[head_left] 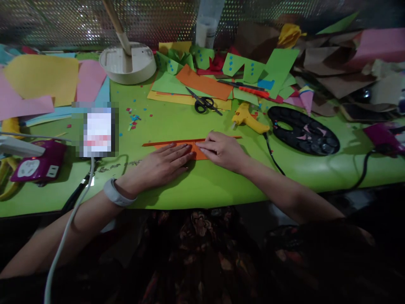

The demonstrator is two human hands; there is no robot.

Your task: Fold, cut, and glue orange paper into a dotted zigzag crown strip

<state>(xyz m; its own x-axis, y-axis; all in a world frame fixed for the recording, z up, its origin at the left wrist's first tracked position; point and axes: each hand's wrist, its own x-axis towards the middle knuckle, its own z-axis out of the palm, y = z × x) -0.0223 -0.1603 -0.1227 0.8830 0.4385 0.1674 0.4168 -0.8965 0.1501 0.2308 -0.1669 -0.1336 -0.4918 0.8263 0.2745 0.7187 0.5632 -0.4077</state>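
A folded strip of orange paper (pixel 201 153) lies on the green table in front of me, with a narrow raised edge along its far side. My left hand (pixel 166 162) rests flat on the paper's left part, fingers stretched out and pointing right. My right hand (pixel 221 151) has its fingers curled together on the paper's far edge, right of the middle, thumb and fingertips pressed at the fold. Both hands cover much of the strip. Beyond them lie black-handled scissors (pixel 204 104) and a yellow glue gun (pixel 249 119).
A black paint palette (pixel 303 131) lies to the right. On the left are a lit phone (pixel 98 133) with a white cable and a purple power socket (pixel 39 162). Coloured paper (pixel 41 78) and a white lamp base (pixel 128 63) stand along the back.
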